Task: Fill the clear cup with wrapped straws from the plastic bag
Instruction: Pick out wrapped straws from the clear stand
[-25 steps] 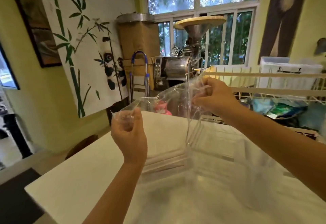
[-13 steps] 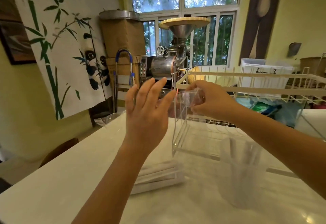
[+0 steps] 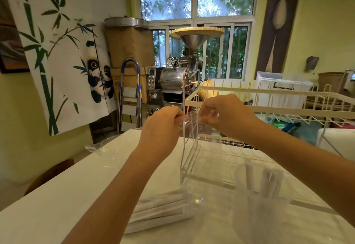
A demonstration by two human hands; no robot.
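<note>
Pinching a scrap of clear film (image 3: 189,121) between the left hand (image 3: 163,126) and the right hand (image 3: 226,117), both raised above the table (image 3: 57,205). Fingers of each hand closed narrow on an edge of that scrap, thumbs against forefingers, nothing else held. Looks like a pause in the filling itself: dealing with packaging rather than moving straws.

Down at the lower right, near the front edge of the table, the clear cup (image 3: 263,209), upright, with a few wrapped straws (image 3: 269,180) already standing in it; far from full, by the look of it. Between the forearms, flat on the table, a loose bundle of wrapped straws (image 3: 161,211), well apart from the cup's mouth and just in front of a clear box (image 3: 192,167). At the far left edge of the table, the plastic bag (image 3: 101,146), lying crumpled and seemingly flat.

Next, probably: put the scrap aside, free one hand, gather the loose bundle by its middle, turn it upright and lower it into the cup without knocking the cup over.

Hard to make out: whether the scrap is a torn piece of the bag or something else; whether anything is left inside the bag; the count of straws in the cup, blurred through its wall. Cup's base and right side cut off by the frame and by the right forearm. Clear box edges hard to separate from the wire rack (image 3: 288,97) behind
</note>
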